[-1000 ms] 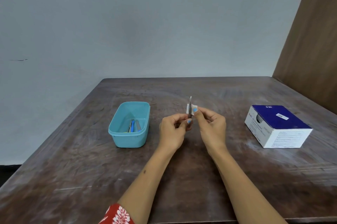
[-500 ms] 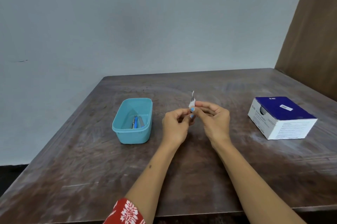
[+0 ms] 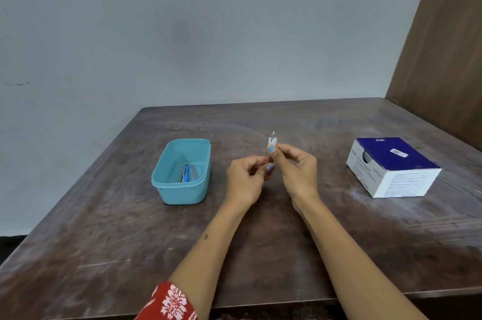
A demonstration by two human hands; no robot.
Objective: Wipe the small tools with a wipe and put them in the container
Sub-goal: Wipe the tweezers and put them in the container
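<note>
Wiping a thin metal tool upright above the table: left hand pinching its base, right hand pinching the white wipe round it. Several tools already in the teal container; none visibly waiting.

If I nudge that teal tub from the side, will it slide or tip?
The tub will probably slide: it looks low and wide, flat on the table. Likely light, thin plastic holding only a few small tools, so it may skid or turn easily.

Worn wooden table, glossy plastic container
</note>
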